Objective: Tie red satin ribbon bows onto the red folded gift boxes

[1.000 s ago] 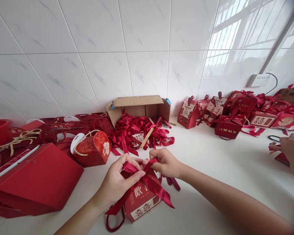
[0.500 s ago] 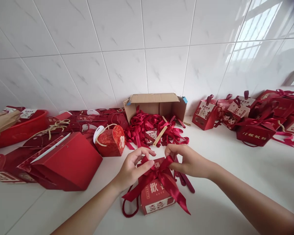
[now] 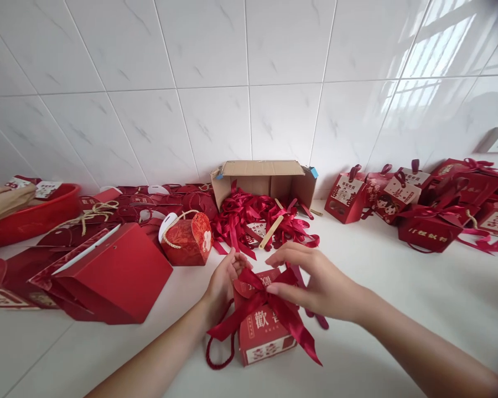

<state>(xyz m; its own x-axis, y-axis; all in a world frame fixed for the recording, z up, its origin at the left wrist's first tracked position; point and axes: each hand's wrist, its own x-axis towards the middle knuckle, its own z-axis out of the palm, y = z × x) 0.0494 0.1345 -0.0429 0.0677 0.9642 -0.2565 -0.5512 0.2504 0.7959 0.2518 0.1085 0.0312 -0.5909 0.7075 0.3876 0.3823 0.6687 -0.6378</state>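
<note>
A red gift box (image 3: 269, 348) with pale lettering stands on the counter in front of me. Across its top lies a dark red satin ribbon bow (image 3: 255, 304), its two tails hanging apart over the front. My left hand (image 3: 224, 282) is at the box's upper left, curled fingers at the bow's left loop, partly hidden by it. My right hand (image 3: 315, 282) hovers over the right side, thumb touching the bow near the knot, other fingers stretched out and apart. From the box's left side hangs a dark red cord loop (image 3: 207, 354); dark red strips (image 3: 321, 320) lie to its right.
An open cardboard box (image 3: 261, 167) spills tangled ribbons (image 3: 249, 213) behind my hands. Many red boxes (image 3: 120, 276) crowd the left; finished-looking bags and boxes (image 3: 429, 232) stand right. At far left another person's hand (image 3: 4, 204) reaches over a red basin (image 3: 41, 221). Tiled wall behind.
My left hand has drawn back and turned, its thumb off the top of the bow. My right hand has moved left, opened its pinch on the right loop and brought its thumb to the knot.
</note>
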